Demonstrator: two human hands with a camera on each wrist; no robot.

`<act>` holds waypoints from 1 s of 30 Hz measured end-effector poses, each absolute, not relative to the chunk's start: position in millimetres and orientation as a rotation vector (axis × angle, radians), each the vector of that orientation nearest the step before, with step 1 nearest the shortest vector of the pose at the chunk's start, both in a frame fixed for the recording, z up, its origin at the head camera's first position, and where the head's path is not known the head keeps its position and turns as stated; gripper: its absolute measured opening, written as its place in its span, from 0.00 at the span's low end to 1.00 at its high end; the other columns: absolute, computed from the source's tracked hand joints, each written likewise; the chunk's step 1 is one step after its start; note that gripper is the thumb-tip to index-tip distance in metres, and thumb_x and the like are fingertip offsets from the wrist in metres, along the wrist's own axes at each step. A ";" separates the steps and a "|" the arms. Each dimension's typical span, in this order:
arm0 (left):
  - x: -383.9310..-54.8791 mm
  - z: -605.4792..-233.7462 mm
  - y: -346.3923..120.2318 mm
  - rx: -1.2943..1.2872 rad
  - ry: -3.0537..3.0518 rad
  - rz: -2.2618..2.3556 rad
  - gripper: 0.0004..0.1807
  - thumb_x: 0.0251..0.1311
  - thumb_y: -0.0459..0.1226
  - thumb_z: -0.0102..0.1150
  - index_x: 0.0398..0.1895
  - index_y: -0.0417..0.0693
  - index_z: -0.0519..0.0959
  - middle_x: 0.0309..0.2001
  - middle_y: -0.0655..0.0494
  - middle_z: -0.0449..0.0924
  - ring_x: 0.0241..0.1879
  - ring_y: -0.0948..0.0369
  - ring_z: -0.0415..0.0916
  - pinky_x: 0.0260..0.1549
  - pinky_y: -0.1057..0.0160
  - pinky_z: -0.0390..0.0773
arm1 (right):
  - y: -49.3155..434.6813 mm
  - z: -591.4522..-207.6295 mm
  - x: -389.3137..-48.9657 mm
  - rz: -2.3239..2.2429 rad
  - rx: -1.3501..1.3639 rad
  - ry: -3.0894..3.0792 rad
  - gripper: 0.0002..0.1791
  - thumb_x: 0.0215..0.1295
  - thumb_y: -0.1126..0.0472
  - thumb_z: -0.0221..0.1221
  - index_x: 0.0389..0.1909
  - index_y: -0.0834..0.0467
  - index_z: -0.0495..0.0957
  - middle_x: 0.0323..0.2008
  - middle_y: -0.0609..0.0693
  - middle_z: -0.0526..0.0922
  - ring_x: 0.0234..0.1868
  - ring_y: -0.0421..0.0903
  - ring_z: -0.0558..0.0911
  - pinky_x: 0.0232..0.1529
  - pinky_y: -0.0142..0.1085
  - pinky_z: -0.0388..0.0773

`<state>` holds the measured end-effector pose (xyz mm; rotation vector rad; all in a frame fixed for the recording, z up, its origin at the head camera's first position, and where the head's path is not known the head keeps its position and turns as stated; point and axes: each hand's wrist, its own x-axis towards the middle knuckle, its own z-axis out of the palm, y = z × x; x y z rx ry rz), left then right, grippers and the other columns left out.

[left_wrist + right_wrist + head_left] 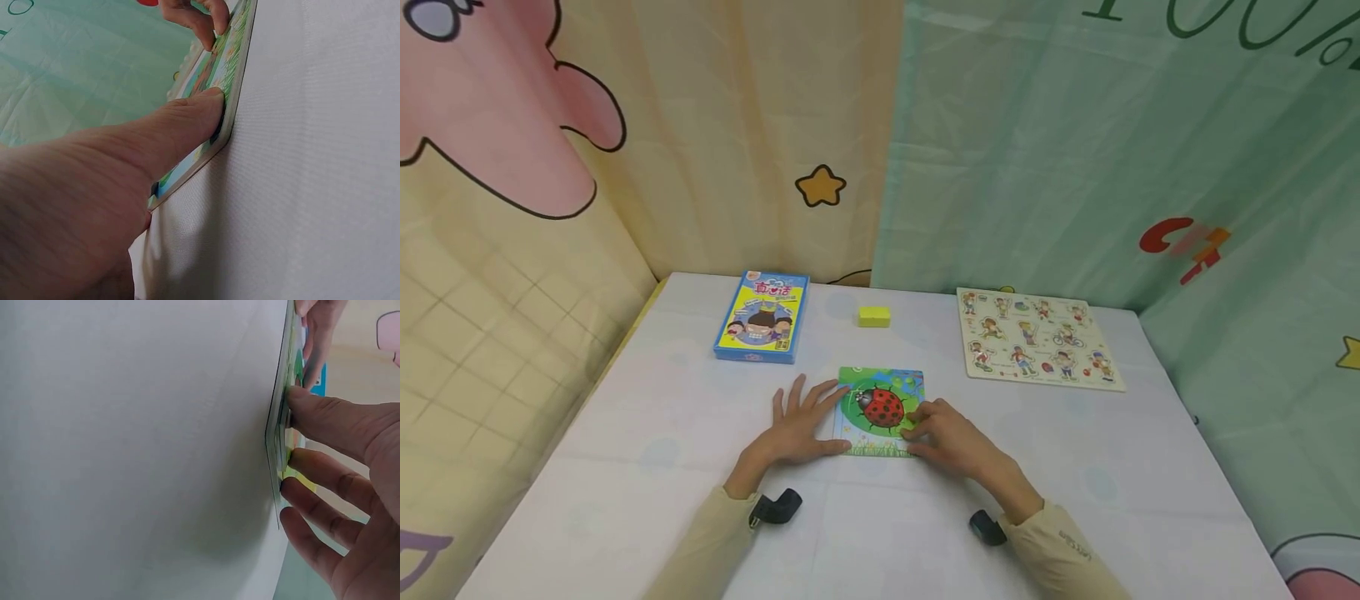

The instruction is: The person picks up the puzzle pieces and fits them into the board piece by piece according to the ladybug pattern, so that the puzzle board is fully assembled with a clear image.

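A small ladybug jigsaw puzzle (880,408) in a flat board lies on the white table between the hands. My left hand (797,425) is at its left side with the fingers spread. In the left wrist view the left thumb (200,112) rests on the board near its edge. The right hand (951,437) is at the board's right side, thumb and index finger bent together low over a greenish puzzle piece. In the right wrist view, the right thumb (306,403) and fingertips are right at the board's surface; the piece is mostly hidden by them.
A blue and yellow card box (763,317) lies at the back left. Behind the puzzle stands a small yellow block (874,317). At the back right lies a pale wooden board (1037,340) with printed child figures. Printed curtains (737,125) hang behind the table.
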<state>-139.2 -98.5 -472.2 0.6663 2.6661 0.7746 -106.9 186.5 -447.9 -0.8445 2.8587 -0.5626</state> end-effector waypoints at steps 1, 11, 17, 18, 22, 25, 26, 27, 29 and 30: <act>-139.3 -472.1 -98.8 0.664 2.665 0.776 0.48 0.59 0.54 0.67 0.79 0.54 0.56 0.79 0.48 0.48 0.77 0.33 0.25 0.67 0.26 0.26 | 185.6 -447.6 -107.0 -0.545 -0.844 2.871 0.12 0.59 0.58 0.71 0.43 0.56 0.89 0.45 0.47 0.83 0.45 0.44 0.76 0.48 0.38 0.78; -140.8 -472.3 -100.9 0.651 2.669 0.774 0.48 0.59 0.54 0.67 0.79 0.54 0.56 0.80 0.48 0.48 0.77 0.34 0.24 0.67 0.26 0.27 | 181.7 -444.7 -109.3 -0.462 -0.836 2.853 0.14 0.62 0.59 0.68 0.48 0.56 0.87 0.55 0.53 0.82 0.51 0.49 0.77 0.51 0.44 0.79; -141.4 -471.9 -102.8 0.670 2.679 0.796 0.48 0.59 0.54 0.67 0.79 0.53 0.56 0.79 0.48 0.50 0.77 0.33 0.25 0.67 0.26 0.27 | 185.8 -448.4 -106.5 -0.549 -0.771 2.781 0.19 0.64 0.58 0.68 0.55 0.57 0.84 0.63 0.55 0.76 0.61 0.54 0.73 0.60 0.49 0.76; -141.4 -471.9 -103.0 0.671 2.679 0.800 0.48 0.60 0.53 0.67 0.79 0.53 0.56 0.79 0.48 0.50 0.77 0.33 0.25 0.67 0.26 0.27 | 186.4 -448.9 -105.6 -0.561 -0.764 2.773 0.20 0.63 0.58 0.68 0.56 0.57 0.83 0.64 0.55 0.75 0.62 0.54 0.72 0.61 0.49 0.75; -141.7 -471.8 -104.7 0.655 2.659 0.816 0.47 0.60 0.53 0.66 0.79 0.53 0.55 0.80 0.49 0.48 0.77 0.33 0.23 0.67 0.26 0.25 | 186.9 -449.9 -103.0 -0.579 -0.773 2.760 0.25 0.61 0.58 0.69 0.59 0.57 0.81 0.66 0.56 0.73 0.64 0.55 0.71 0.62 0.50 0.74; -143.0 -471.7 -105.4 0.655 2.646 0.821 0.47 0.62 0.52 0.65 0.80 0.53 0.54 0.81 0.49 0.47 0.77 0.33 0.22 0.67 0.27 0.24 | 188.5 -449.7 -103.1 -0.579 -0.797 2.765 0.26 0.61 0.59 0.69 0.60 0.57 0.80 0.66 0.56 0.73 0.64 0.55 0.71 0.62 0.50 0.75; -143.5 -471.5 -105.6 0.659 2.642 0.820 0.46 0.63 0.52 0.64 0.80 0.53 0.54 0.81 0.49 0.46 0.77 0.34 0.22 0.67 0.27 0.23 | 189.8 -449.6 -103.4 -0.583 -0.801 2.766 0.26 0.61 0.59 0.69 0.61 0.57 0.79 0.66 0.55 0.73 0.64 0.55 0.71 0.62 0.50 0.74; -143.9 -471.2 -105.8 0.664 2.638 0.828 0.46 0.63 0.52 0.64 0.80 0.53 0.53 0.81 0.49 0.45 0.77 0.34 0.21 0.68 0.28 0.23 | 191.6 -449.4 -103.9 -0.596 -0.804 2.766 0.26 0.62 0.59 0.69 0.62 0.56 0.78 0.66 0.55 0.73 0.65 0.55 0.71 0.63 0.50 0.74; -144.3 -469.2 -106.7 0.664 2.643 0.857 0.45 0.65 0.52 0.62 0.80 0.52 0.53 0.81 0.48 0.46 0.78 0.34 0.23 0.68 0.28 0.24 | 196.7 -448.0 -104.2 -0.654 -0.802 2.776 0.27 0.63 0.59 0.68 0.63 0.57 0.77 0.66 0.55 0.73 0.67 0.55 0.71 0.64 0.50 0.73; -144.0 -467.6 -108.1 0.661 2.649 0.877 0.44 0.66 0.51 0.61 0.80 0.51 0.53 0.81 0.48 0.46 0.78 0.35 0.25 0.69 0.29 0.25 | 199.8 -447.2 -104.0 -0.690 -0.792 2.788 0.27 0.64 0.59 0.67 0.64 0.57 0.76 0.67 0.55 0.73 0.67 0.55 0.71 0.65 0.51 0.72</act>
